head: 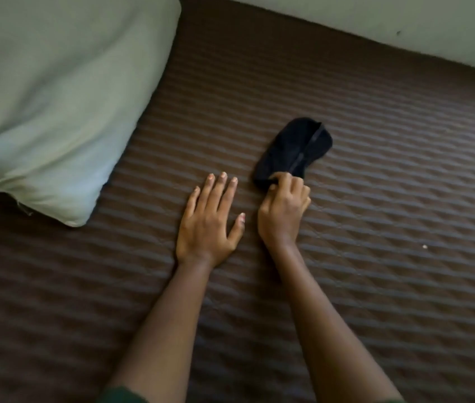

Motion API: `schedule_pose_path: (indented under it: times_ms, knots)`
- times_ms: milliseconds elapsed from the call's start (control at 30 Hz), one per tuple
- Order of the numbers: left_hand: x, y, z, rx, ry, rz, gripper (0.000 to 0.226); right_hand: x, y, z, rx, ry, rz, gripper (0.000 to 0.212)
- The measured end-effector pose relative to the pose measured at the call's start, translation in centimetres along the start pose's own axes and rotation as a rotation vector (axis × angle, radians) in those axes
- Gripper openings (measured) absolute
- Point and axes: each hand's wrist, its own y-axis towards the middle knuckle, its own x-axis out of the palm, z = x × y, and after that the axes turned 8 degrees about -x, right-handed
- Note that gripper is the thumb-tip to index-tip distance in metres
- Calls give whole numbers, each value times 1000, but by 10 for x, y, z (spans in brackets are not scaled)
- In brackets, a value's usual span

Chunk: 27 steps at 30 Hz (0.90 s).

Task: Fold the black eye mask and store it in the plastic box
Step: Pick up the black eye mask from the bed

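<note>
The black eye mask [290, 149] lies on the brown quilted bedspread [375, 199], its strap running along its length. My right hand [284, 212] pinches the mask's near end between thumb and fingers. To the left of the mask, my left hand [208, 222] rests flat on the bedspread with fingers straight and spread, holding nothing. No plastic box is in view.
A pale green pillow [56, 91] fills the upper left of the bed. A light wall [375, 18] runs along the far edge of the bed at the top right. A small white speck [424, 246] lies on the bedspread to the right.
</note>
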Motion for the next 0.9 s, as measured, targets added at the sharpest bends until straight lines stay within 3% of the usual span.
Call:
schedule_pose_path:
  times_ms: [267,600,733,900]
  knots:
    - [1,0,-1,-10,17,-24,68,10,-4,-5,-32,-105,64,29]
    - [-12,11,3,-8,49,-83,64,-17,-25,-23,43,61,14,24]
    - [-34,-52,8,-59,-13,-177,60,-50,-130,-26,13,63,1,27]
    - [-68,-228,-21,-103,-43,-235,67,-96,-266,-34,36,68,-15,26]
